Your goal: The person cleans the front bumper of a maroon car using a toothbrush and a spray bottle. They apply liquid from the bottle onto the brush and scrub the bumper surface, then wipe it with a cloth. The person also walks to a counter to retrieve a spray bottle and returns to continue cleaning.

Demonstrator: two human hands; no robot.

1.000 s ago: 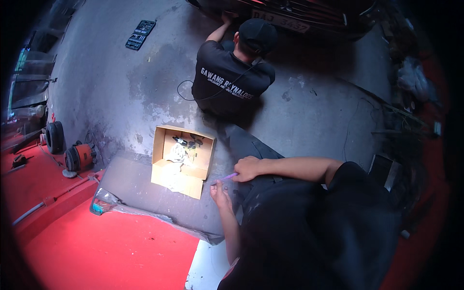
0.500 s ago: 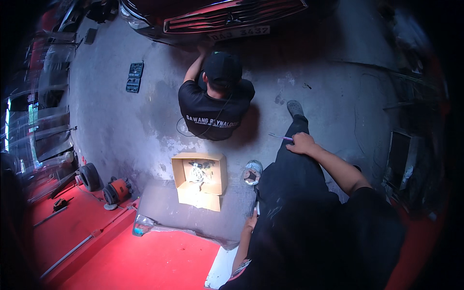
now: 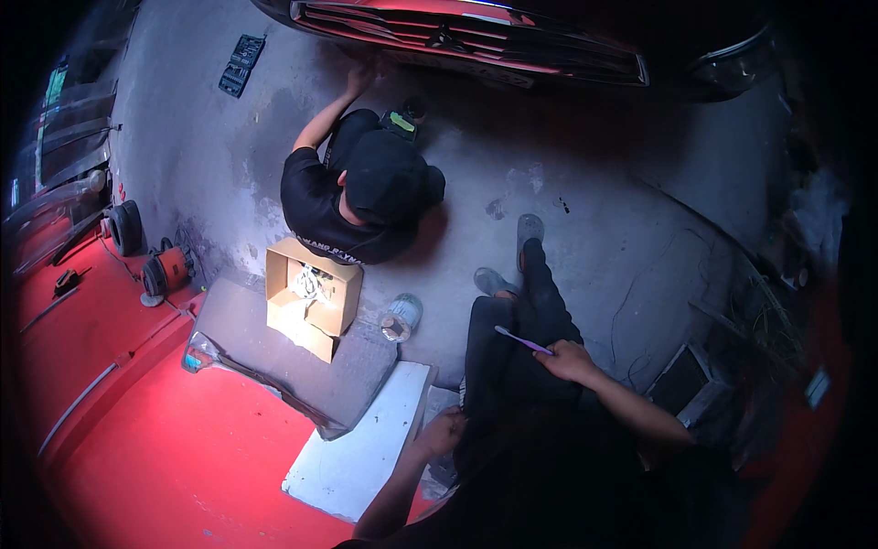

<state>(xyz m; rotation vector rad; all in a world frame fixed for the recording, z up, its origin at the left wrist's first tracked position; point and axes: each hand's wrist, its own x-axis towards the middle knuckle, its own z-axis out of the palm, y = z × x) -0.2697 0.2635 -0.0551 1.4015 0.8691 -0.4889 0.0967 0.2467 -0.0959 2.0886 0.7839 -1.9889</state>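
My right hand [image 3: 569, 361] is closed round the purple handle of a toothbrush [image 3: 526, 342], held over my legs with its head pointing up and left. Beside my left thigh, my left hand [image 3: 445, 430] has its fingers curled. A small pale thing [image 3: 463, 393] shows just past those fingers, too dark to name. Left of my knees stands a clear jar or tub [image 3: 401, 317] with something brown in it. An open cardboard box [image 3: 343, 297] beyond it holds a crumpled white cloth or wrap and small dark items.
A co-worker in a black cap [image 3: 389, 178] crouches ahead by a car's grille [image 3: 457, 41], a green-and-black tool [image 3: 400, 123] beside them. A tool case [image 3: 242, 66] lies open far left. Nearer are an orange-black machine [image 3: 169, 270], a tyre [image 3: 126, 227] and a white board [image 3: 357, 457].
The whole view has shifted and turned, bringing more of the car and the white board into sight. The co-worker leans back nearer the box. My right hand still holds the toothbrush.
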